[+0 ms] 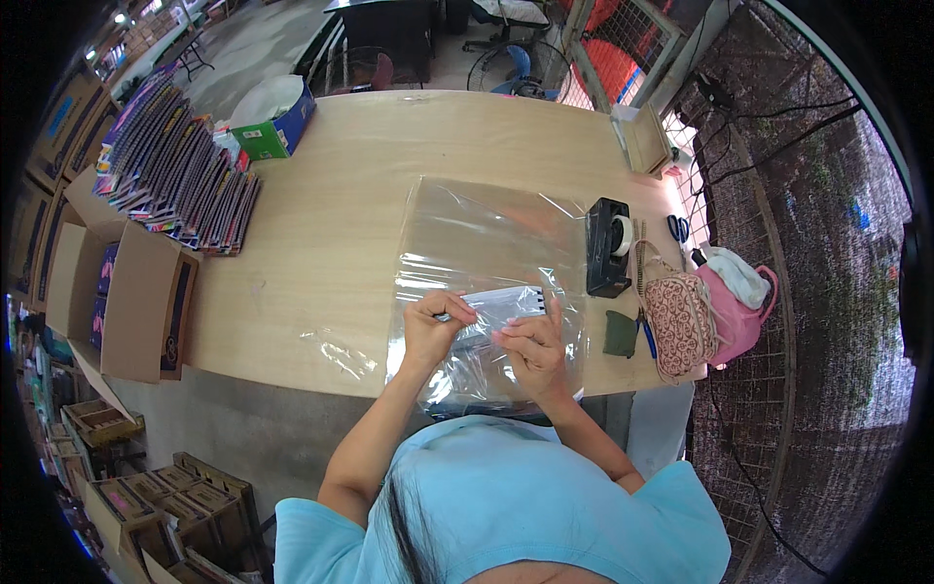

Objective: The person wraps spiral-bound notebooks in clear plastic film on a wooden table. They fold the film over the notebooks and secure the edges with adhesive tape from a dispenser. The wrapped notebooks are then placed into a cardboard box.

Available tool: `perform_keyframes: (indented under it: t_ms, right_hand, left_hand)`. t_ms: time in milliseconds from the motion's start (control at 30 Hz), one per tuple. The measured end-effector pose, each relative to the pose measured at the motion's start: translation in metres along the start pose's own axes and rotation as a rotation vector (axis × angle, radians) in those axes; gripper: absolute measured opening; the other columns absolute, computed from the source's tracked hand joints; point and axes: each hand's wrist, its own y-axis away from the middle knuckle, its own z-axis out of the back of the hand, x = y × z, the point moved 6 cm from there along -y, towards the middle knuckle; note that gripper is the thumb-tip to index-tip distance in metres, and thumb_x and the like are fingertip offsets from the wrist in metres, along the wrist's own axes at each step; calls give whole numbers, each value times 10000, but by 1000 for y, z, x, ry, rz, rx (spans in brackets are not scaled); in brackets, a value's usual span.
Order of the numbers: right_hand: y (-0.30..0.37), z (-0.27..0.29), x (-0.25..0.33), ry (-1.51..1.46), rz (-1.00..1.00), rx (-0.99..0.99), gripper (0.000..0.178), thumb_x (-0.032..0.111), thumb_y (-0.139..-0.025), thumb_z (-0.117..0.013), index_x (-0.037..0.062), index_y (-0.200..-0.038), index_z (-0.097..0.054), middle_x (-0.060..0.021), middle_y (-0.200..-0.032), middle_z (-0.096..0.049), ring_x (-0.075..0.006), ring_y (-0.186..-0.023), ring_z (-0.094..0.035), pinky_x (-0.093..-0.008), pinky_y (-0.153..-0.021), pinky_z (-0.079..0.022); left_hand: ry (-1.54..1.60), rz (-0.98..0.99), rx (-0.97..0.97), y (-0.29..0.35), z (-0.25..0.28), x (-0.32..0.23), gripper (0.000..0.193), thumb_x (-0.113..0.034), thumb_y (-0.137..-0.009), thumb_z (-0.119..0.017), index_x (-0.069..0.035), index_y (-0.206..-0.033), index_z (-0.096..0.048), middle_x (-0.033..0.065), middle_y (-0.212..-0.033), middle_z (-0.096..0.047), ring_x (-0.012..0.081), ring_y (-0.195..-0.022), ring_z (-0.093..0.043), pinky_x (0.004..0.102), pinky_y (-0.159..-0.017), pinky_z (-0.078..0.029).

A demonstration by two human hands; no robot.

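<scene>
A large clear plastic sheet or bag [467,219] lies on the wooden table in front of me, wrinkled and shiny. Above its near part is a flat white piece of paper [501,299] with black marks along its right end; clear film seems to cover it. My left hand [433,326] pinches its left end, thumb and fingers closed. At the lower right edge, my right hand [535,352] grips the film with bent fingers, the index finger pointing up. Whether the film belongs to the paper or to the big sheet, I cannot tell.
On the right are a black tape dispenser [607,248], scissors [678,229], a green pouch [620,334], a patterned bag [678,326] and a pink bag [744,302]. Stacked spiral notebooks [180,165], a blue-green box [277,127] and an open carton [136,302] stand left.
</scene>
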Motion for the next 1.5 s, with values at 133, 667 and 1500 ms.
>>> perform_keyframes:
  t_ms: [133, 667, 1500]
  right_hand:
    - [17, -4, -8, 183, 233, 54, 284, 87, -711, -714, 194, -974, -736, 43, -913, -623, -143, -949, -611, -558, -1131, -114]
    - [-19, 122, -154, 351, -398, -375, 266, 176, -755, -724, 10, -961, -699, -167, -1068, -614, -233, -949, -580, -369, -827, -440]
    - [43, 0, -57, -978, -792, -194, 115, 97, -885, -636, 13, -807, -642, -45, -681, -620, -94, -548, -551, -235, -483, -430]
  left_hand:
    - [39, 75, 278, -9, 4, 1, 472, 36, -639, -744, -75, -1086, -641, 110, -1049, -649, 205, -995, -604, 374, -966, -453]
    - [-955, -55, 774, -23, -32, -42, 674, -334, -659, -707, -31, -1229, -511, 189, -842, -653, 361, -802, -638, 436, -710, -509]
    - [-995, -173, 775, -31, -34, -37, 663, -341, -614, -687, -25, -1180, -550, 199, -789, -661, 382, -754, -641, 448, -706, -515]
